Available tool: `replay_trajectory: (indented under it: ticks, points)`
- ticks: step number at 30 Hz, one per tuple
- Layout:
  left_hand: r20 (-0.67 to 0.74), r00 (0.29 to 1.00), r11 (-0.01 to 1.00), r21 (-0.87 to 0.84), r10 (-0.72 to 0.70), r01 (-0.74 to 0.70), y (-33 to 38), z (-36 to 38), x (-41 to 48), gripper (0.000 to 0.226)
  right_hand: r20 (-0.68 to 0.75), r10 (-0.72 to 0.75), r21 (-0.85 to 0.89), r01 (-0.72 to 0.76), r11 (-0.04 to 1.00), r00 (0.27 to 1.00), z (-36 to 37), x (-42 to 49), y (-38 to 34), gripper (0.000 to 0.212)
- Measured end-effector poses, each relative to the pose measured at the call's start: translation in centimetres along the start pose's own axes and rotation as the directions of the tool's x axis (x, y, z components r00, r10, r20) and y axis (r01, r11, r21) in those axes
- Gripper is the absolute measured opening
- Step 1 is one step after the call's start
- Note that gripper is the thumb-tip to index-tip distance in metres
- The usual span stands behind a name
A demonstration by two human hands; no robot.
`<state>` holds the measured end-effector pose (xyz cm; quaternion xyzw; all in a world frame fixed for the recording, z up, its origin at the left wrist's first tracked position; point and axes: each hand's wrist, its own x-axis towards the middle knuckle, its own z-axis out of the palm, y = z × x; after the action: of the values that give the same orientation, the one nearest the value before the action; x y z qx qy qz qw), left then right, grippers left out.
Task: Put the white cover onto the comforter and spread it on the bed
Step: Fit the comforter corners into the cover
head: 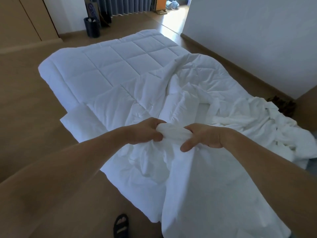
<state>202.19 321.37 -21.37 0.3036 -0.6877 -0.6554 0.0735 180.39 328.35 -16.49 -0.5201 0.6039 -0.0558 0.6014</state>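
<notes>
White cover (197, 177), thin smooth cloth, falls in soft folds from the hands to the wooden floor (34, 126), its lower edge beside a foot in a dark strapped sandal (121, 224). Both hands hold one bunched, rolled ridge of this cloth close together: the left hand (145, 133) has its fingers curled tightly round the roll, and the right hand (204, 137) grips the other end with its thumb stretched out along the fabric.

Beyond them the cover lies crumpled in sharp creases over the near and right parts of the comforter (106, 66). This is a puffy white pad stitched into square quilted panels, spread flat on the floor with rounded edges, and its far left part is uncovered.

Farther off, a dark round bin (91, 27) stands near pleated grey curtains (123, 6), and a plain white wall (257, 23) runs along the right.
</notes>
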Motion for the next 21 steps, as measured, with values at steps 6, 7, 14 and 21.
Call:
replay_trajectory:
  ticks: [6, 7, 14, 21]
  points:
    - [0.142, 0.974, 0.971, 0.189, -0.177, 0.149, 1.3, -0.7, 0.6, 0.042, 0.014, 0.091, -0.367, -0.079, 0.927, 0.996, 0.6, -0.6, -0.2, 0.037]
    - [0.139, 0.971, 0.958, 0.241, -0.192, 0.155, 1.6, -0.9, 0.7, 0.035, 0.005, 0.103, -0.376, -0.094, 0.922, 0.995, 0.8, -0.4, -0.2, 0.037]
    - [0.116, 0.974, 0.77, 0.633, -0.197, 0.08, 1.7, -0.2, 1.4, 0.023, 0.06, 0.178, -0.051, -0.175, 0.983, 0.982, 1.8, 0.3, 1.9, 0.03]
    - [0.014, 0.992, 0.984, -0.126, -0.128, 0.129, -0.3, 2.3, 0.9, 0.029, -0.062, 0.034, 0.242, -0.018, 0.97, 0.998, -0.5, 0.4, 3.5, 0.039]
